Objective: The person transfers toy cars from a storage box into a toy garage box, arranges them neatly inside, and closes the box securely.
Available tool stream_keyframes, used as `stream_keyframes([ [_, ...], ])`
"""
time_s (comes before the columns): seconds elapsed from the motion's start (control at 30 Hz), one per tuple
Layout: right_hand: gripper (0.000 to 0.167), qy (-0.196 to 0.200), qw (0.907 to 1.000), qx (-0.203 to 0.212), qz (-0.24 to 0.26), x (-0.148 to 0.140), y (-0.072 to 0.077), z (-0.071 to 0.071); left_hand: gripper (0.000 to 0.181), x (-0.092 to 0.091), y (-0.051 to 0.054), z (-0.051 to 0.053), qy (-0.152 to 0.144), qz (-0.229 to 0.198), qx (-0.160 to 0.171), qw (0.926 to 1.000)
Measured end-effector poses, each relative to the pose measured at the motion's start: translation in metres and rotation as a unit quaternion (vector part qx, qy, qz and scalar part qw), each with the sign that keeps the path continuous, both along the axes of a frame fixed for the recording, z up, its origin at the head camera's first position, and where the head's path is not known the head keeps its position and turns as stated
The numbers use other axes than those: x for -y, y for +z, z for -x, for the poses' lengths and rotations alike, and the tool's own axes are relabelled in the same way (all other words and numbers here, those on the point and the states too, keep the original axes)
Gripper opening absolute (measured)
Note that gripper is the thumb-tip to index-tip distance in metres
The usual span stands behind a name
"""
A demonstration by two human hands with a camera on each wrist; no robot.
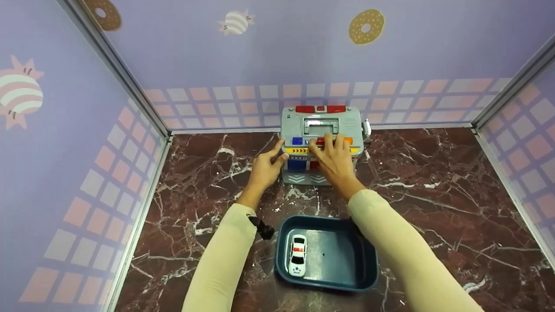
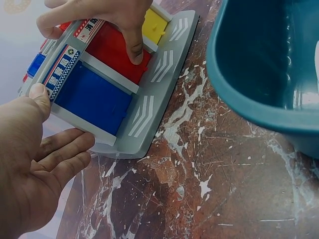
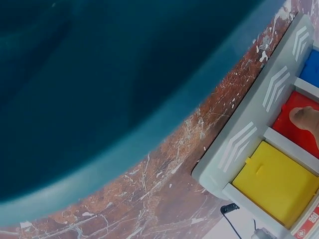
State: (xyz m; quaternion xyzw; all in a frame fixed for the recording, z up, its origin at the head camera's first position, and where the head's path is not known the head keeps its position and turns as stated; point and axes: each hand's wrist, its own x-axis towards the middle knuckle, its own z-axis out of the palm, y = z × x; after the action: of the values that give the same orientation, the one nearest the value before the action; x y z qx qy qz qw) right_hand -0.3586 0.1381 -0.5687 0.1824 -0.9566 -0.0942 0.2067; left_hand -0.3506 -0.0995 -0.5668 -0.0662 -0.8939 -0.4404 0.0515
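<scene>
A grey toy garage (image 1: pixel 321 130) with blue, red and yellow doors stands against the back wall. My left hand (image 1: pixel 265 171) is at its left front corner, the thumb touching the corner and the other fingers fairly straight along the side. From above, my right hand (image 1: pixel 334 162) grips the garage's front edge: curled fingers lie on top by the coloured buttons, and a digit, seemingly the thumb, reaches down in front of the red door (image 2: pixel 107 50). The yellow door (image 3: pixel 274 184) is down, as is the blue door (image 2: pixel 89 97). Fingertip contact on the buttons is unclear.
In front of the garage, beneath my right forearm, is a dark blue-green bin (image 1: pixel 323 286). A white toy police car (image 1: pixel 298 255) lies inside on its left. Patterned walls (image 1: pixel 260 52) enclose the marbled surface (image 1: pixel 208 260) at the back and both sides.
</scene>
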Motion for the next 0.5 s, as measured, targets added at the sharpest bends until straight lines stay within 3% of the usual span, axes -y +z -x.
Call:
stream_keyframes([
  [0.27,0.053,0.004,0.9996,-0.029,0.003,-0.0025,-0.0038,0.0005,0.062,-0.0008,0.0013,-0.0008,0.002,-0.001,0.012,0.9999],
  [0.5,0.051,0.012,0.9996,-0.02,0.014,-0.0024,-0.0048,-0.0016,0.063,-0.0008,-0.0002,0.0001,0.006,-0.001,0.012,0.9999],
])
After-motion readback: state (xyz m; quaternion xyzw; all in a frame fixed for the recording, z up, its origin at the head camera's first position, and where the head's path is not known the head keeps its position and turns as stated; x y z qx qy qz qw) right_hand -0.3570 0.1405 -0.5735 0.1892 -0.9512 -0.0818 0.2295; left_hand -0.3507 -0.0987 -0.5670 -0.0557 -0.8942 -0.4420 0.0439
